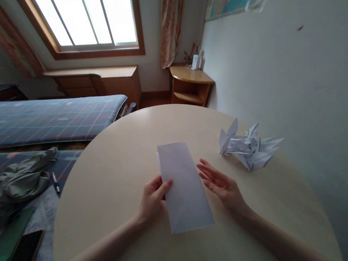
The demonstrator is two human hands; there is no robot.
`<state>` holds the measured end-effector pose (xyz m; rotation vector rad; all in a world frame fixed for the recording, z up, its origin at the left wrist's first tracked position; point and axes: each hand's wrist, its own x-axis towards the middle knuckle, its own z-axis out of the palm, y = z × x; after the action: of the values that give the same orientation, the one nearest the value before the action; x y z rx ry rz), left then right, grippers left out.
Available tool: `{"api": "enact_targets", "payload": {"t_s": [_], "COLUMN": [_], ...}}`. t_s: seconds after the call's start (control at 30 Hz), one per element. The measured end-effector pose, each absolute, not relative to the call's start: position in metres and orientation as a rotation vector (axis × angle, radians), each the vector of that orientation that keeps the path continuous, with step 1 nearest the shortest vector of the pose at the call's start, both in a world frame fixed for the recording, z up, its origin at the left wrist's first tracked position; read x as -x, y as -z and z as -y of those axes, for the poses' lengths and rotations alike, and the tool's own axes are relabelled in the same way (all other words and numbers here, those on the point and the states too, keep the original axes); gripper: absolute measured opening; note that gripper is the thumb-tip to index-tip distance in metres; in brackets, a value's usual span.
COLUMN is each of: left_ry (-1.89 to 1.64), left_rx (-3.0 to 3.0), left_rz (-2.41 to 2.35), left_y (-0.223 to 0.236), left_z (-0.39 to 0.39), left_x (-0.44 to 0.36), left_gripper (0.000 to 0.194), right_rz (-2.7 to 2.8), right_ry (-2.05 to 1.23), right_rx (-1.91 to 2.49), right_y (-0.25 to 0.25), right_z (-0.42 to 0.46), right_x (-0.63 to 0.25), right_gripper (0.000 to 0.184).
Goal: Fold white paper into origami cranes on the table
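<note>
Fingers (168,184) of the left hand (150,199) alone pinch the paper (186,189), right hand (224,189) loosely spread, holding nothing, so it could swivel askew.

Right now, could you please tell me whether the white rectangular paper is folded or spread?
The white rectangular paper appears folded: a second layer's edge shows past its upper left side, beyond the left fingers.
</note>
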<state>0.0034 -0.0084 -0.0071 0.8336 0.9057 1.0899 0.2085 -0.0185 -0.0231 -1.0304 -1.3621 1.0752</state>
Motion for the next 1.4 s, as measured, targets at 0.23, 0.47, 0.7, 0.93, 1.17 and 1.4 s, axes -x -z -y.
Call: {"api": "enact_targets", "payload": {"t_s": [0.23, 0.47, 0.7, 0.93, 1.17, 1.4], "left_ry": [-0.955, -0.86, -0.92, -0.944, -0.841, -0.92], "left_rx": [-0.86, -0.902, -0.935, -0.84, -1.01, -1.141], "left_rz": [-0.842, -0.869, -0.85, -0.854, -0.909, -0.979], "left_y": [0.012, 0.004, 0.014, 0.002, 0.005, 0.009], "left_z": [0.008, 0.006, 0.006, 0.009, 0.015, 0.021], "left_x": [0.001, 0.006, 0.001, 0.003, -0.001, -0.003], "left_gripper": [0.041, 0.045, 0.044, 0.047, 0.043, 0.03], "right_rz": [1.597, 1.686, 1.514, 1.527, 1.995, 1.931], "right_ry": [-1.124, -1.081, -1.188, -1.277, -1.01, -0.951], "right_rx": [0.986, 0.924, 1.13, 1.229, 1.205, 1.273], "right_y": [0.005, -0.002, -0.002, -0.01, -0.02, -0.016], "right_z": [0.016, 0.016, 0.018, 0.024, 0.032, 0.033], "right_x": [-0.22, -0.225, -0.222, -0.216, -0.214, -0.211], "right_gripper": [0.019, 0.009, 0.043, 0.038, 0.029, 0.027]}}
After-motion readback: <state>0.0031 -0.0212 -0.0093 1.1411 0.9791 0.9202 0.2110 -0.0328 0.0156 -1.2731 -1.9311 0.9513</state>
